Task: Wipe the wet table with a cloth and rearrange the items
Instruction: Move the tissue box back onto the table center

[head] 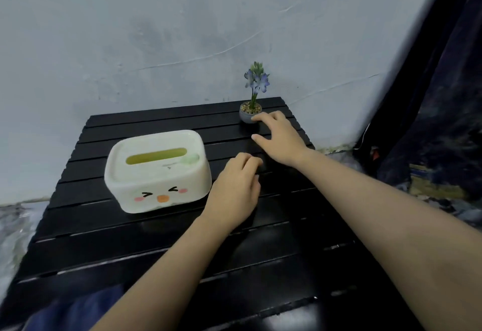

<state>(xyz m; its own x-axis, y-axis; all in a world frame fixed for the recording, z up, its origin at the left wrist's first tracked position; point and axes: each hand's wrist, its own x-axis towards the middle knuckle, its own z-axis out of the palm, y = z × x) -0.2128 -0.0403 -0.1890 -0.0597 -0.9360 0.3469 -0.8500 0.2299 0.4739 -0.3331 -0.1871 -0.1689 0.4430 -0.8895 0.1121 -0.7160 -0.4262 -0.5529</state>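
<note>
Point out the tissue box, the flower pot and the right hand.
tissue box (156,171): head view, on its lid beside the slot.
flower pot (246,116): head view, on the grey bowl's side.
right hand (280,140): head view, on the back of the hand.

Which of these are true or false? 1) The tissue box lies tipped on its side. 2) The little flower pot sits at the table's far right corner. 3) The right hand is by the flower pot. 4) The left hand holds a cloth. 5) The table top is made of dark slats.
1) False. The tissue box stands upright, slot facing up.
2) True. The flower pot is at the far right corner of the table, near the wall.
3) True. The right hand reaches it, fingertips at the pot's side.
4) False. The left hand rests on the table; no cloth shows.
5) True.
</note>
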